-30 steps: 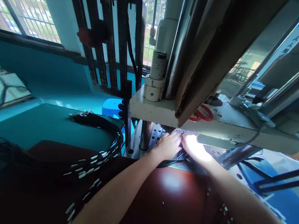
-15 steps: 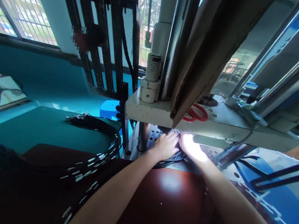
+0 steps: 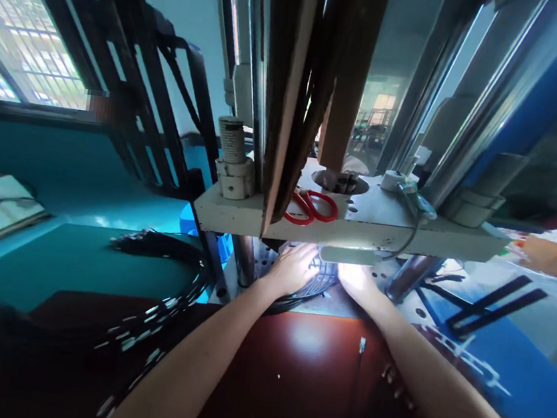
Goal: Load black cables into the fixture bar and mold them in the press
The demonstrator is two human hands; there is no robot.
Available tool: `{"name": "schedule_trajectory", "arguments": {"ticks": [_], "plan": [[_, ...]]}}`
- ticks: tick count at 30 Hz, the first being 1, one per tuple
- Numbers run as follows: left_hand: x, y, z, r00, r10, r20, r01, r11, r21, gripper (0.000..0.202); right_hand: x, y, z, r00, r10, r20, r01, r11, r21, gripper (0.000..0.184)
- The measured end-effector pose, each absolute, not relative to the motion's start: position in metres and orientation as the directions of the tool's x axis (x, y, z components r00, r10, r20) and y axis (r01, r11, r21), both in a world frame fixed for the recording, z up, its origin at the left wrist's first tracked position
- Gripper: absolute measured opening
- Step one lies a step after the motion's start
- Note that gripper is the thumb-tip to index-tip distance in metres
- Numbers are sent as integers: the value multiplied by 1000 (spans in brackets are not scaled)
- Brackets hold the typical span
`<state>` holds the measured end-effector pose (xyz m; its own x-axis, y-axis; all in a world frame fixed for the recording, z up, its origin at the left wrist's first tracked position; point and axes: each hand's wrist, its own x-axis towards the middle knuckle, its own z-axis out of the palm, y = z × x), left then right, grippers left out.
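Under the white plate of a press (image 3: 356, 232), my left hand (image 3: 294, 268) lies over a bundle of black cables (image 3: 317, 287), its fingers stretched out across them. My right hand (image 3: 355, 281) is at the right end of the same cables, close under the lamp. Glare washes out its fingers, so its grip cannot be made out. The cables curve over the metal base between the hands. A long bundle of black cables with white tags (image 3: 161, 310) runs along the left side beside my left forearm.
Red-handled scissors (image 3: 326, 208) lie on the press plate, by an upright cardboard piece (image 3: 288, 103). A lit lamp bar (image 3: 348, 256) hangs under the plate. Steel posts (image 3: 411, 278) flank the hands. A single cable end (image 3: 362, 345) and small metal bits (image 3: 396, 387) are on the brown table (image 3: 286, 404).
The view has swung to the right and levelled. My hands are a little farther apart, showing more of the cables between them. A cable end on the table now shows.
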<state>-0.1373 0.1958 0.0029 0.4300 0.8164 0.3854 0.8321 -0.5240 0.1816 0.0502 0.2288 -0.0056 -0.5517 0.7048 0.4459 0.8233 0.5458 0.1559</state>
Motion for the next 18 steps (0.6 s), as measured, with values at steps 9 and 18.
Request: {"name": "schedule_trajectory", "arguments": {"ticks": [9, 18], "plan": [[-113, 202, 5, 453, 759, 467, 807, -572, 147, 40, 72, 216, -16, -616, 669, 416, 781, 590, 206, 27], [-94, 213, 11, 545, 786, 293, 792, -597, 129, 45, 101, 245, -6, -745, 529, 407, 623, 770, 141, 26]]}}
